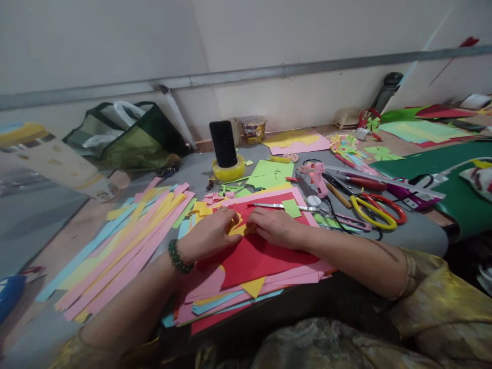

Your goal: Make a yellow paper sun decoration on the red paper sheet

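— How did the left arm [132,287] lie?
— It slanted forward and inward from the lower left; the right arm [357,253] stretched in from the right side.
— Were the left hand [210,229] and the right hand [275,225] far apart?
— Hardly: they nearly met, backs upward, fingers bent, the left thumb [233,239] pointing toward the right fingers [255,218]

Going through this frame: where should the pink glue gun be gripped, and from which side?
Best by the handle of the pink glue gun, probably with the right hand coming from the wearer's side. The handle points toward the wearer while the nozzle faces left, keeping fingers behind the tip. A small white disc lies close to the handle's left.
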A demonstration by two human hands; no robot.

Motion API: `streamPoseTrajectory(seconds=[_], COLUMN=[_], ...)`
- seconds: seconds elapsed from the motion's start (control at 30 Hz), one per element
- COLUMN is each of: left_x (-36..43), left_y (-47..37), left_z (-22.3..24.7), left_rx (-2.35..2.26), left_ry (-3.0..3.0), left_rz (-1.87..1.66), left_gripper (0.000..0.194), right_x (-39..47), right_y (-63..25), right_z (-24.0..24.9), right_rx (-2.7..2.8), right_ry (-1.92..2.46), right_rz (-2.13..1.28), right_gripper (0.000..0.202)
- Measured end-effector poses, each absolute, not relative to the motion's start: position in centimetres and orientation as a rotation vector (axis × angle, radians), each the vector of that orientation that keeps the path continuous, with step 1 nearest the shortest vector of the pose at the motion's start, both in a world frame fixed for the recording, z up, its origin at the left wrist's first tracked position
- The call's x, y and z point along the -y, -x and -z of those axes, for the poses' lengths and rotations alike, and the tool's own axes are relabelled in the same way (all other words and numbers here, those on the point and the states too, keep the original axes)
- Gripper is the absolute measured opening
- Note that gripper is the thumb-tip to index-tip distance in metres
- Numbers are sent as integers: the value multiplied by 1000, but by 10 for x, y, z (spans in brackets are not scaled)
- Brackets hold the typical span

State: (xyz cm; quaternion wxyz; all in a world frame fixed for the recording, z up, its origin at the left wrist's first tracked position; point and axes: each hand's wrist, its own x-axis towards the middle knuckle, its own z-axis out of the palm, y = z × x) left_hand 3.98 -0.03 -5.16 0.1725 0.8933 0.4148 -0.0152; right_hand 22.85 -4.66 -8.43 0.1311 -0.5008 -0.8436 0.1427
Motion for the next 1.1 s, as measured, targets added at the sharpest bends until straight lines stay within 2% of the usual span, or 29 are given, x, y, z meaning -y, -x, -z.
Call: streamPoseTrajectory(seconds=[0.3,0.43,0.53,0.63,0.8,0.97,1.1], left_x=[0,-3,-5,-7,-3,3,5], left_y=[-39,-36,-36,-36,-41,-46,-48], left_z=[53,52,47,42,44,46,48], left_rx=[-1140,-1090,-1071,-992,-878,-854,-835], left_ry=[-2501,-2390,-2346,-2178,-1913,-1855,-1697], left_rz=[8,-52,-200,-304,-304,-319,-419], left_gripper=[8,24,23,30,38,43,39], right_x=[49,49,48,45,41,45,50], right_y=[-226,-230,-235,-239,-238,-237,-241], right_z=[85,88,89,89,89,87,87], right_rx=[2467,2343,2087,1842,1635,1748,1868], right_ry=[1478,1442,1412,1289,1129,1103,969], right_rz=[-383,-412,-427,-606,-845,-756,-501], right_gripper=[23,28,32,36,27,29,38])
